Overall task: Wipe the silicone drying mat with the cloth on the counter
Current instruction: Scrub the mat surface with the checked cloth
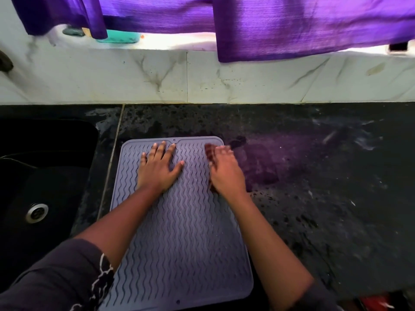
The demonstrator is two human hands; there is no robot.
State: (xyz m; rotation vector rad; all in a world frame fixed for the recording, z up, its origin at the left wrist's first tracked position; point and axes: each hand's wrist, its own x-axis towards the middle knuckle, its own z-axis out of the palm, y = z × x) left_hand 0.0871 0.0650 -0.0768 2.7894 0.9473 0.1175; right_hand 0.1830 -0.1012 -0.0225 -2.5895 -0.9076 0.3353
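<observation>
Left hand [158,168] lies flat, fingers splayed, on the silicone drying mat [182,232]; blurred right hand [225,173] covers a reddish cloth [210,151] (grip unclear).

A dark speckled stone counter [314,176], streaked with wet patches, runs beneath a low white marble-veined tiled wall [202,79]. A black recessed sink [33,176] with a round metal drain [36,212] sits at the left. Bright daylight glows behind purple woven curtains [292,23] hanging over the window ledge [179,42], casting a violet tint on the counter.
</observation>
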